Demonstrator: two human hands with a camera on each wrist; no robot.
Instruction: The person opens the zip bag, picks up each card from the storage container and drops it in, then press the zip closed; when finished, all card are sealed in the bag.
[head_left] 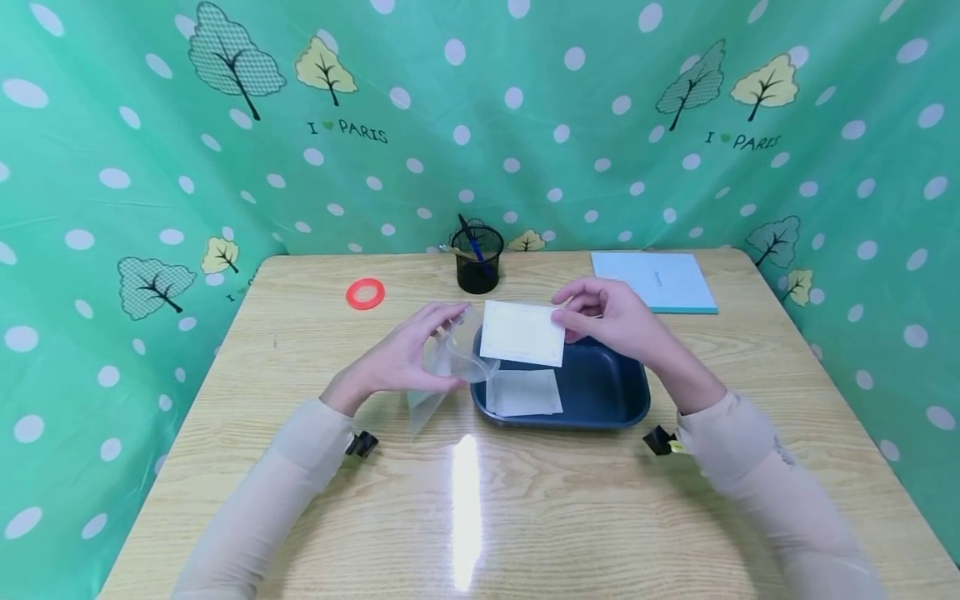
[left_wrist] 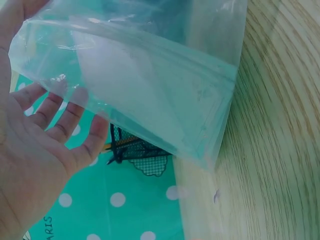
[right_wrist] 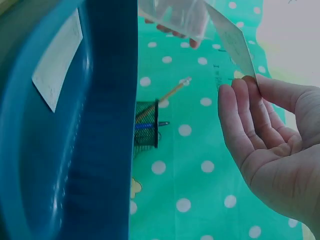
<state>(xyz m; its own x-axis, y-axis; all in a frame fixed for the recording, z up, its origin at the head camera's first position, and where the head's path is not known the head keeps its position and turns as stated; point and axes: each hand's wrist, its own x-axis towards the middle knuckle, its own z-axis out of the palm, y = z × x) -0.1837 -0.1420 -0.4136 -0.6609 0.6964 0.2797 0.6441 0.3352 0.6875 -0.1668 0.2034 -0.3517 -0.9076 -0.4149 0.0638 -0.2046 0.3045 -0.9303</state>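
A clear zip bag (head_left: 468, 346) is gripped in my left hand (head_left: 408, 350), thumb below and fingers above, its mouth spread toward the right. The left wrist view shows the bag (left_wrist: 200, 110) with a pale flat shape in or behind its film; which, I cannot tell. My right hand (head_left: 611, 317) pinches one edge of a flat white packet (head_left: 521, 333) between thumb and fingers. The packet's far edge is at the bag's mouth, above a dark blue tray (head_left: 607, 396). Another white packet (head_left: 525, 393) lies in the tray's left part.
Behind the tray stands a black mesh pen cup (head_left: 477, 271) with pens in it. A red ring (head_left: 365, 294) lies at the back left of the wooden table (head_left: 360, 517). At the back right is a light blue book (head_left: 656, 282). A green polka-dot cloth (head_left: 420, 83) surrounds the table.
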